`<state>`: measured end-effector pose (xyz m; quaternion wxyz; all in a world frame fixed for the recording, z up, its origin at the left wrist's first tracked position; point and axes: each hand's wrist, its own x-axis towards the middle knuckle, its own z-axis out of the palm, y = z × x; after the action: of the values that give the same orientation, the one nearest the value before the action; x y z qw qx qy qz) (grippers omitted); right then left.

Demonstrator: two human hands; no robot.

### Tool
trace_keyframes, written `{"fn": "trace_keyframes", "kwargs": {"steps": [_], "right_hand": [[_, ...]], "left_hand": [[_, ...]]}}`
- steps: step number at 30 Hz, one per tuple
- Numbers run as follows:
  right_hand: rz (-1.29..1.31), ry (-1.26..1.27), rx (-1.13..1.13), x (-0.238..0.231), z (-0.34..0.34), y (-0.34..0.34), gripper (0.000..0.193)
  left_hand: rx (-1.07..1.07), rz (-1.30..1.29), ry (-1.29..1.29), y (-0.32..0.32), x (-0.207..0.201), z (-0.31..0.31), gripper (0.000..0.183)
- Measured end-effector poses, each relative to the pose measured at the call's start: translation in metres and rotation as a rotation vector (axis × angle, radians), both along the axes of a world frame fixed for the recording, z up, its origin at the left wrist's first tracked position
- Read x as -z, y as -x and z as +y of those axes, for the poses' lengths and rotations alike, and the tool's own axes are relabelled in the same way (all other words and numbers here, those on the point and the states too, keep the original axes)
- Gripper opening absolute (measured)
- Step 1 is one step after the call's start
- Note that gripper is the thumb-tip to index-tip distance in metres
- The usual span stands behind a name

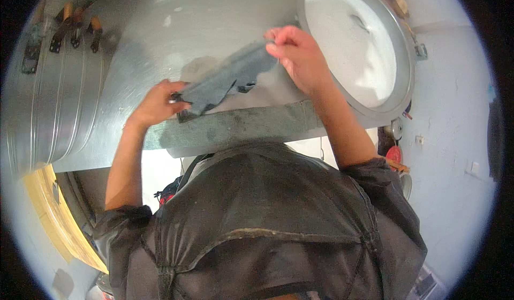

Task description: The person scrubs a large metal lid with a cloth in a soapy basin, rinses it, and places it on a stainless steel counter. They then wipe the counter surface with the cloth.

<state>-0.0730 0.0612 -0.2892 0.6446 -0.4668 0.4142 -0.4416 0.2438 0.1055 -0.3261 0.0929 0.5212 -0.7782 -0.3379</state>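
Note:
A thin grey cloth (227,75) with ragged dark lower edges stretches slantwise between my two hands above the metal counter. My left hand (158,102) pinches its lower left end, beside a dark bit of material at the fingertips. Higher up and to the right, my right hand (300,56) grips the upper right end between thumb and fingers. Just below, a greenish-grey strip (241,126) lies along the counter's near edge, close to my body. Small dark scraps (246,87) show next to the cloth's lower edge.
To the right stands a large round metal basin (405,70) with white contents (348,38). Big ribbed metal vessels (64,96) with wooden-gripped handles (95,32) are at the left. The metal counter (155,38) runs ahead, and a pale wall (450,102) rises at right.

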Motion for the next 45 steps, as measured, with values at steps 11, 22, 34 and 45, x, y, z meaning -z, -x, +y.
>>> {"fn": "trace_keyframes", "kwargs": {"steps": [11,22,34,45], "right_hand": [[-0.080,0.467,-0.186,-0.103,0.004,0.073,0.015],[0.600,0.077,-0.397,0.009,0.045,0.031,0.013],[0.983,0.550,-0.145,0.132,-0.016,-0.038,0.025],[1.303,0.757,-0.255,0.154,-0.026,-0.022,0.017]], "left_hand": [[-0.125,0.314,0.394,-0.005,-0.104,-0.001,0.023],[-0.158,0.095,0.038,-0.001,0.027,0.104,0.011],[-0.744,0.026,0.322,-0.046,0.074,0.078,0.021],[-0.594,-0.154,0.368,-0.011,0.126,-0.121,0.021]]}}
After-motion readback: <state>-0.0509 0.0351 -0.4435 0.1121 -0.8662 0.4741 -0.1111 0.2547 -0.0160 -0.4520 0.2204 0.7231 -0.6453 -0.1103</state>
